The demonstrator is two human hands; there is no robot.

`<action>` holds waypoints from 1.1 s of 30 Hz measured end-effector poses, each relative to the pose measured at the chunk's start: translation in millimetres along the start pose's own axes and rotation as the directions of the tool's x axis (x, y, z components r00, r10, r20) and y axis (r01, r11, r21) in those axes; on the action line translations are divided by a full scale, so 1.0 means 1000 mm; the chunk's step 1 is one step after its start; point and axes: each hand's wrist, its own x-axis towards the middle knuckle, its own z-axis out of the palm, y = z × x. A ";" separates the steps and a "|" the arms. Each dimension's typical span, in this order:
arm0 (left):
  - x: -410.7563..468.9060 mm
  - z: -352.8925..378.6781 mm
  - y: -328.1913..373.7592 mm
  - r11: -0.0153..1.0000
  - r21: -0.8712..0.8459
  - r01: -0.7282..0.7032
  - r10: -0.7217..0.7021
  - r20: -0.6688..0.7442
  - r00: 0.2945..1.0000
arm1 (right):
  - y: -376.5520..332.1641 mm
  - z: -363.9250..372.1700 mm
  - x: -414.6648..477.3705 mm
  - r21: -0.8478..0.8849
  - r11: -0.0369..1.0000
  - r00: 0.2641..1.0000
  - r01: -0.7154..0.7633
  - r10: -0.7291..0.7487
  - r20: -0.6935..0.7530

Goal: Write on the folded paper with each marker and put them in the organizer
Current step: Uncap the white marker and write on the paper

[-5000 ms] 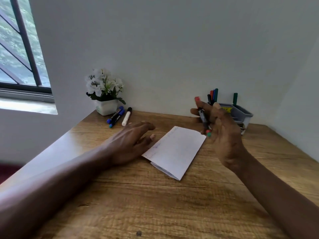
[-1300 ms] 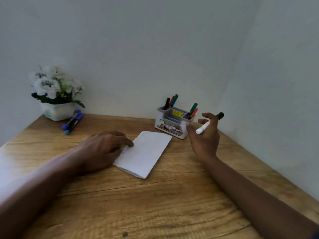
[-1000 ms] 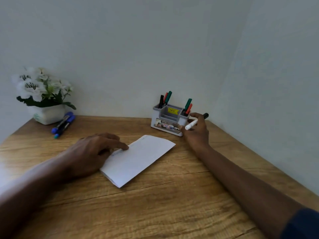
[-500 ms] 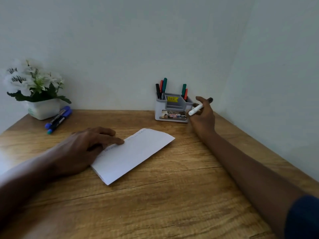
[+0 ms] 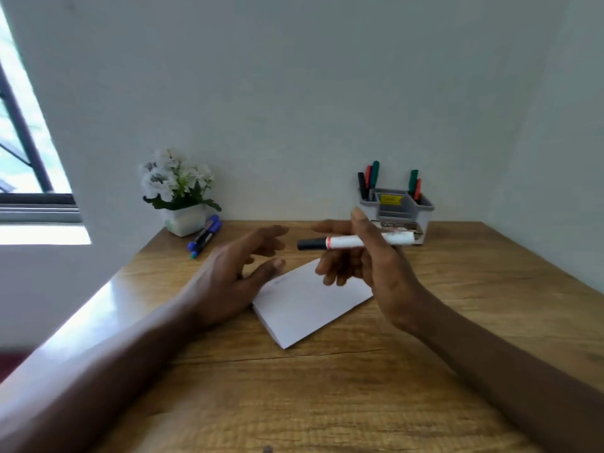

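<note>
Nearest you, on the wooden table (image 5: 327, 403), the folded white paper (image 5: 310, 308) lies flat between your forearms, one corner pointing toward you. Your left hand (image 5: 228, 276) hovers at its left edge, fingers loosely spread and holding nothing. The thumb tip sits at the paper's edge, but I cannot tell whether it touches.

Just above the sheet's far end, your right hand (image 5: 379, 269) pinches the white marker with a black cap (image 5: 343, 242) by its barrel, thumb over it and fingers curled beneath. The marker's long axis runs level, left to right, with the capped end pointing at your left fingers, near them but apart. So the cap lies toward your free hand, which is probably the one to pull it off.

Farther back, two blue markers (image 5: 204, 237) lie beside a white pot of white flowers (image 5: 184, 220). The grey plastic organizer (image 5: 392, 210), with five markers standing in it, sits by the wall behind your right hand.
</note>
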 end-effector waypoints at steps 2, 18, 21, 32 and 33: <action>-0.001 -0.001 0.007 0.999 -0.041 -0.027 0.026 -0.012 1.000 | 0.004 0.001 0.000 0.018 0.998 0.998 -0.057 0.057 0.020; -0.003 0.012 0.024 0.926 -0.369 -0.085 0.086 -0.015 0.996 | 0.008 0.010 -0.008 -0.084 0.990 0.994 -0.111 0.112 0.009; -0.003 0.011 0.027 0.879 -0.477 -0.011 0.042 0.054 0.998 | 0.008 0.012 -0.007 0.076 0.989 0.992 -0.129 0.129 0.007; -0.004 -0.006 0.028 0.641 -0.730 0.235 0.009 0.313 0.950 | 0.002 0.009 -0.006 0.158 0.971 0.979 -0.178 0.160 0.125; -0.004 -0.008 0.026 0.633 -0.733 0.250 0.007 0.328 0.945 | 0.001 0.008 -0.006 0.170 0.968 0.978 -0.183 0.161 0.136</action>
